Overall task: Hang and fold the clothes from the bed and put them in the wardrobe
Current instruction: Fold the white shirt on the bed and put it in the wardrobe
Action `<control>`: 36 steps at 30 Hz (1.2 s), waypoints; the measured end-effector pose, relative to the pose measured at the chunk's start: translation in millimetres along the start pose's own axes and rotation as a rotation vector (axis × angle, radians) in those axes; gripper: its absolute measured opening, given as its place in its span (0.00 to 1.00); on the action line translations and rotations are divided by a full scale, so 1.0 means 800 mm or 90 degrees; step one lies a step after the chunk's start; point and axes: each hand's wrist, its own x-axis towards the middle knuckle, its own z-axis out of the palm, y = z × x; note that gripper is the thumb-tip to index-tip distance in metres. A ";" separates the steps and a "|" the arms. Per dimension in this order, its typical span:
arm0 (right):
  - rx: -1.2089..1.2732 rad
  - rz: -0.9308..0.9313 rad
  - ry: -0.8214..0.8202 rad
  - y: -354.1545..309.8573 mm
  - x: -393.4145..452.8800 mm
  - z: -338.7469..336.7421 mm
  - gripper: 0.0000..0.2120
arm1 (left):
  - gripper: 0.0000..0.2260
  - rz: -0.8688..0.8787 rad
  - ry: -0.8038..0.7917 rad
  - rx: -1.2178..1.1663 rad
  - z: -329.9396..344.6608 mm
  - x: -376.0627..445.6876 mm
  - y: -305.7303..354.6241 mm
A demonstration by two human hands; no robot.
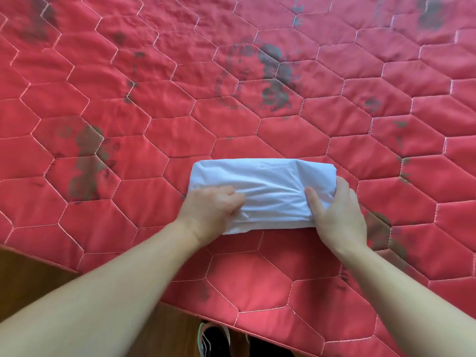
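**White garment folded into a bundle, held at both ends on the red quilt**

A folded white garment (pixel 262 191) lies on a red quilted bedspread (pixel 283 130). The cloth is thin, smooth and slightly glossy, creased into fine wrinkles that fan toward the two grips. Folded, it forms a rounded oblong with soft corners, its far edge neat and its near-left corner showing loose layered hems. Its long axis runs left to right across the view, roughly parallel to the near edge of the bed.

The left hand (pixel 211 215) rests on the bundle's near-left end, fingers curled and pinching a gather of fabric against the palm. The right hand (pixel 337 215) clamps the right end, thumb pressed on top and the fingers wrapped around the end fold, so that end is pinched between them. Between the two grips the middle of the bundle lies uncovered.

The bedspread is padded, stitched in pale thread into long hexagons, with faded grey-green floral prints scattered over it. Beyond the grips, the quilt stretches away bare in every direction. Nearer than the grips, a strip of quilt leads to the bed's edge, which runs diagonally across the lower left. Past it is a brown wooden floor (pixel 28 284), and a dark shoe (pixel 213 338) with a green trim shows below the edge.
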 end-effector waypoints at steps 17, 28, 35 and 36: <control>0.357 0.060 -0.266 0.018 -0.013 -0.027 0.10 | 0.33 -0.849 0.107 -0.372 0.032 -0.031 0.026; 0.654 0.207 -0.436 0.021 -0.064 -0.049 0.20 | 0.14 -0.812 0.028 -0.941 -0.028 -0.081 0.019; 0.660 0.095 -0.568 -0.181 -0.124 -0.140 0.10 | 0.18 -0.768 0.146 -1.026 -0.260 -0.129 -0.015; 0.652 0.064 -0.599 -0.224 -0.135 -0.164 0.10 | 0.20 -0.755 0.175 -1.023 -0.310 -0.136 -0.020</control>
